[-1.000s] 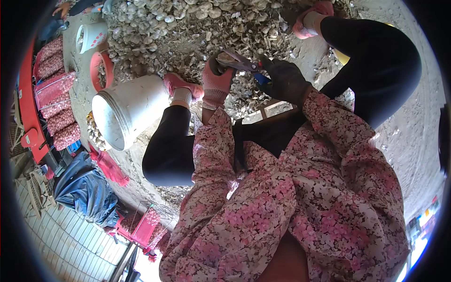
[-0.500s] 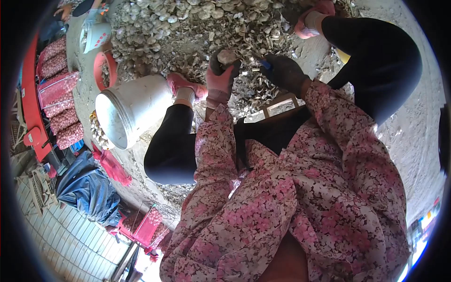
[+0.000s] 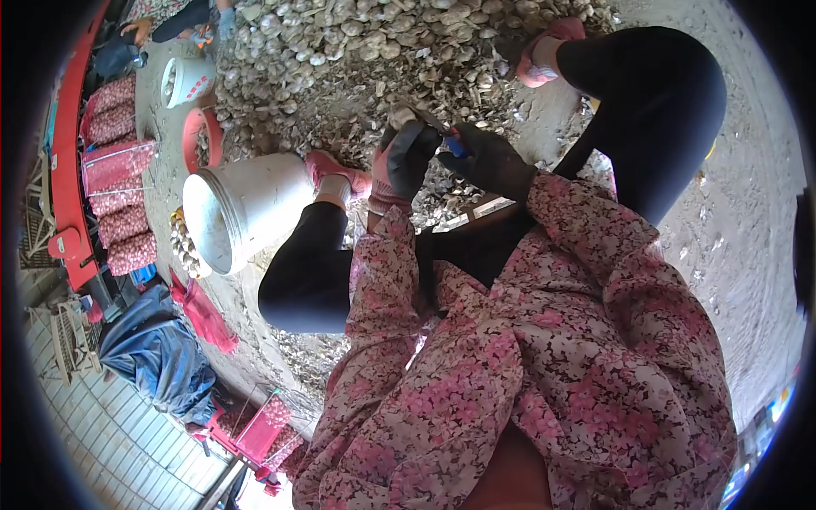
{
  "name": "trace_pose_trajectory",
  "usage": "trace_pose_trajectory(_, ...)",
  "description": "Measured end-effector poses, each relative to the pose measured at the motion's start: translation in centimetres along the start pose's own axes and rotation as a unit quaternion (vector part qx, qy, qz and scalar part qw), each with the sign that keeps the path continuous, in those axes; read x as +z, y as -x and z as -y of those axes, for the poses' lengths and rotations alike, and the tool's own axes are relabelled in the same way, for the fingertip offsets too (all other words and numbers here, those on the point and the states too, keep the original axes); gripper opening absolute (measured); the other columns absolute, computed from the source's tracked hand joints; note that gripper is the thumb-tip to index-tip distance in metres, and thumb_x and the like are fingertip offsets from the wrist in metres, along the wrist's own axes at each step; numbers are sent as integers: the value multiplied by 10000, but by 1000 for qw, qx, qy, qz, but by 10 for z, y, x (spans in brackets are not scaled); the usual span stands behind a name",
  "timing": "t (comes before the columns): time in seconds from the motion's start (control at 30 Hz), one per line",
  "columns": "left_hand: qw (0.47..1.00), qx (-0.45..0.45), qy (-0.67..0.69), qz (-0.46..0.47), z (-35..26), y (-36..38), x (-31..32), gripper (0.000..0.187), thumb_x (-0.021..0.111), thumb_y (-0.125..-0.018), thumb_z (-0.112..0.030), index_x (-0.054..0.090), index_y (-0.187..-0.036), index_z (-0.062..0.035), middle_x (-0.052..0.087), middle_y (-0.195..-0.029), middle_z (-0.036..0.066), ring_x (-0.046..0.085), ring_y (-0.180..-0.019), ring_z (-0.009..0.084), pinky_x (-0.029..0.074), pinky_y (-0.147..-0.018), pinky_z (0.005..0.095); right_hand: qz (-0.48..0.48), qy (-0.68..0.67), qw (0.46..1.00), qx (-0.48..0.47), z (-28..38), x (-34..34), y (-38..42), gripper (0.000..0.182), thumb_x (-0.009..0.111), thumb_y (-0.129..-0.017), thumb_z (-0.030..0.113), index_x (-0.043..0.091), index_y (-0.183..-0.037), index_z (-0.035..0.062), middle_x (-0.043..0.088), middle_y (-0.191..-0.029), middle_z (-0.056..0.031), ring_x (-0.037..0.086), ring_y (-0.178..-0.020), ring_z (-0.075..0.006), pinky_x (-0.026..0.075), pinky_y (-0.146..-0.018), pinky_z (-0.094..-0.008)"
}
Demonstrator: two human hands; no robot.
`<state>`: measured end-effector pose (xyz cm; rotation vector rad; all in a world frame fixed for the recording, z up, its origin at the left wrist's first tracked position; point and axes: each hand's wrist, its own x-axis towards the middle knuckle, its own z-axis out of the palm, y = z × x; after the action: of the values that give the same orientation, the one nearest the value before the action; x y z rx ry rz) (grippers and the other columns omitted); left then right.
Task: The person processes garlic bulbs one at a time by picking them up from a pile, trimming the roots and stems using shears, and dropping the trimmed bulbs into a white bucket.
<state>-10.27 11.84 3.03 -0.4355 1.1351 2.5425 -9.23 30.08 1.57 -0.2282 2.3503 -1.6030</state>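
My left hand (image 3: 406, 160), in a pink and dark glove, is closed around a garlic bulb (image 3: 401, 116) whose pale top shows above the fingers. Just to its right, my right hand (image 3: 493, 161), in a dark glove, grips a knife (image 3: 456, 145) with a blue and red handle. The blade points up and left, close to the bulb. Beyond both hands lies a large heap of garlic bulbs (image 3: 340, 34), with loose husks and stems on the ground nearer to me.
A white bucket (image 3: 263, 204) lies tipped to the left, near a red-orange tub (image 3: 191, 140) and another white bucket (image 3: 202, 81). Red mesh sacks (image 3: 127, 221) line the far left. Parts of another person (image 3: 183, 19) show at the upper left.
My left hand has turned so its dark glove back shows. My right hand has moved left, bringing the knife blade close to the bulb. The whole view has shifted slightly.
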Motion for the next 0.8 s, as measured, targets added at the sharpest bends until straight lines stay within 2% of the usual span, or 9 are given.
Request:
trace_pose_trajectory(0.1, 980, 30, 166, 105, 11, -24, -37, 79, 605, -861, -141, 601, -926, -96, 611, -1071, 7, 559, -1004, 163, 403, -959, 319, -23, -79, 996, 18, -19, 10, -7, 300, 672, -831, 306, 584, -961, 50, 597, -704, -89, 597, -596, -208, 493, -578, -369)
trace_pose_trajectory(0.17, 979, 59, 151, 124, 8, -22, -30, 81, 608, -856, -144, 590, -921, -100, 600, -1059, -20, 526, -1001, 138, 391, -898, 298, -59, -545, 782, 298, -3, -6, -16, 267, 636, -864, 324, 589, -869, 61, 570, -661, -55, 562, -534, -168, 479, -507, -342)
trace_pose_trajectory(0.43, 972, -78, 189, -118, 28, -96, -9, 264, 647, -859, -292, 610, -950, -47, 642, -894, 75, 623, -804, 203, 513, -665, 312, -182, -529, 724, 404, -23, 18, -18, 382, 629, -853, 432, 589, -798, 56, 598, -616, -58, 557, -488, -163, 435, -440, -312)
trace_pose_trajectory(0.47, 958, 98, -262, -58, 48, -119, -30, 243, 654, -851, -261, 611, -973, -56, 642, -900, 72, 623, -771, 207, 520, -634, 309, -187, -532, 724, 396, -27, 16, -22, 380, 624, -850, 437, 592, -814, 60, 613, -621, -67, 557, -482, -164, 421, -427, -306)
trace_pose_trajectory(0.5, 717, 252, -649, 23, 63, -143, -41, 231, 661, -842, -231, 612, -996, -65, 641, -906, 70, 624, -738, 211, 526, -602, 307, -191, -533, 720, 401, -27, 12, -26, 380, 624, -850, 437, 592, -814, 60, 613, -621, -67, 557, -482, -164, 421, -427, -306)
trace_pose_trajectory(0.57, 954, -116, -162, -223, 89, -182, -34, 305, 704, -803, -228, 614, -1044, -65, 639, -902, 76, 628, -756, 214, 544, -654, 317, -232, -534, 711, 394, -20, -1, -35, 365, 615, -852, 423, 596, -832, 59, 620, -630, -70, 564, -489, -164, 426, -433, -306)
trace_pose_trajectory(0.63, 927, -143, -279, -208, 128, -224, -52, 433, 743, -764, -287, 609, -1107, -60, 648, -935, 93, 648, -837, 257, 547, -735, 358, -235, -510, 717, 413, -16, -9, -44, 338, 594, -877, 414, 595, -820, 81, 634, -653, -60, 575, -524, -151, 423, -468, -273)
trace_pose_trajectory(0.7, 737, -85, -632, -224, 162, -247, -60, 564, 775, -716, -327, 585, -1158, -34, 634, -1112, 176, 627, -1028, 283, 527, -849, 387, -267, -522, 706, 398, -18, -8, -51, 334, 588, -880, 409, 599, -824, 80, 638, -658, -60, 565, -517, -142, 422, -471, -273)
trace_pose_trajectory(0.8, 660, -193, -697, -201, 143, -237, 9, 875, 772, -688, -416, 360, -1380, -75, 426, -1371, 229, 547, -1159, 352, 477, -939, 423, -280, -470, 728, 413, -22, -14, -57, 330, 592, -882, 405, 607, -843, 77, 624, -656, -41, 535, -507, -133, 416, -493, -269)
